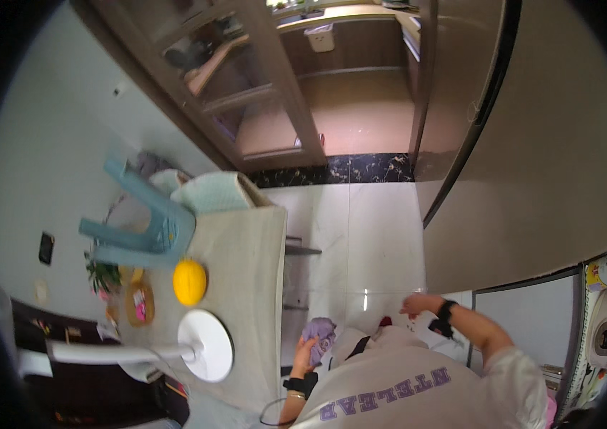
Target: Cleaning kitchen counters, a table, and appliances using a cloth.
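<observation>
My left hand (306, 351) grips a crumpled purple cloth (320, 333) beside the long edge of the table (249, 268). A dark band circles that wrist. Out to the other side, my right hand (420, 305) hangs over the pale tiled floor with its fingers bent, and nothing shows in it. How far these fingers are closed is unclear. On the tabletop lie a yellow melon (189, 282) and the round white base of a stand (207, 346). A blue plastic stool (161, 230) rests there too, its legs pointing towards the wall.
A jug of amber liquid (140, 304) and a green plant (102, 274) stand by the wall. Ahead, a glazed door frame (287, 107) and a black stone threshold (367, 168) border the kitchen. At right, a yellow-and-blue canister (606, 270) stands above a white cabinet (528, 311).
</observation>
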{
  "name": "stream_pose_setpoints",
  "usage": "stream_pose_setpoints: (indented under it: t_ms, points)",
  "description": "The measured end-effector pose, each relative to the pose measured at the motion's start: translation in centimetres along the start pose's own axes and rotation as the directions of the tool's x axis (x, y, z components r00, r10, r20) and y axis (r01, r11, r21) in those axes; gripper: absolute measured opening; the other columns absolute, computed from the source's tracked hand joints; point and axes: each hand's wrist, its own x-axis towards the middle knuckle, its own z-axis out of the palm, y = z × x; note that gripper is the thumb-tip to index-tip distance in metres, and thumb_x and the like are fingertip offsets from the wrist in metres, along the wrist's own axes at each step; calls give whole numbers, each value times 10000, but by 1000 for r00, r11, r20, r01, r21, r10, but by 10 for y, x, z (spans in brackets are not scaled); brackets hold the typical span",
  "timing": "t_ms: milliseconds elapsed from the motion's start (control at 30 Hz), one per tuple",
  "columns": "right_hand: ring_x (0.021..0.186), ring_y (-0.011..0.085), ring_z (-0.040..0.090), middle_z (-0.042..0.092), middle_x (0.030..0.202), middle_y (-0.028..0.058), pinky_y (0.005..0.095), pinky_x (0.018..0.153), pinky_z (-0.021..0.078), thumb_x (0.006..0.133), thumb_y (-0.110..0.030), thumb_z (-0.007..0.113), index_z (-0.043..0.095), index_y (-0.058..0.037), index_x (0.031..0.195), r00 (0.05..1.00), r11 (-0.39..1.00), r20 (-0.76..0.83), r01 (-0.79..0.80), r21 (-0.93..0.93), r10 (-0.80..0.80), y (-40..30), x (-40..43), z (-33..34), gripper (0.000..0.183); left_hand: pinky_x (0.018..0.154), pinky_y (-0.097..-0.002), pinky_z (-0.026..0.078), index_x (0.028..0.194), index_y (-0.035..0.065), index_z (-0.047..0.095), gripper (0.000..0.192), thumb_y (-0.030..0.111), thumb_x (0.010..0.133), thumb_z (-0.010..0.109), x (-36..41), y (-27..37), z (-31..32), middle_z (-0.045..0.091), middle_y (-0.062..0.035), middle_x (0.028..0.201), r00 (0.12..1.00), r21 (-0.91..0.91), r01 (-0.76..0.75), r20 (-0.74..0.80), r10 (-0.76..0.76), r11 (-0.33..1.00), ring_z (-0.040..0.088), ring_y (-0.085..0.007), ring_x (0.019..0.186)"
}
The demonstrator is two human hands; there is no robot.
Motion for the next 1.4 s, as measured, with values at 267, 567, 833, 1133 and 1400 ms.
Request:
stream_pose_setpoints:
  t_ms: [267,567,833,1133,1400]
  points:
    - [516,261,542,558,544,123,424,486,426,657,-305,610,586,-14,587,752,600,415,659,-454,-512,-208,137,-209,300,871,-348,412,1229,-2,416,512,206,785,563,112,44,35,507,-131,1165,987,117,-153,-27,157,981,512,-245,1037]
    - [586,293,572,599,605,158,426,541,443,710,-349,599,635,-1,660,782,635,108,570,-521,-613,-223,208,-371,353,861,-330,421,1235,7,404,510,225,803,567,262,245,176,497,-129,1169,999,104,-23,38,19,994,511,-236,1037]
    - [1041,267,516,540,1136,168,358,849,453,779,-678,385,476,22,1184,920,704,180,130,698,-349,-167,215,-566,813,925,-354,396,1287,26,332,461,334,945,322,441,417,360,445,-110,1243,836,-65,58,549,-13,996,480,-216,1090]
    - [786,170,583,584,954,97,327,689,489,841,-240,576,534,49,1041,955,175,-211,249,952,-209,-158,312,-849,354,885,-396,429,1242,66,373,381,48,870,450,649,566,527,486,-77,1179,851,-102,-32,520,81,994,489,-220,1073]
    - [762,194,556,486,1060,236,290,512,474,633,-507,723,246,74,1268,799,540,-597,532,652,-66,-148,404,-1046,984,896,-400,424,1234,61,381,360,58,878,430,795,699,647,457,-112,1211,849,-25,-54,524,59,998,485,-233,1080]
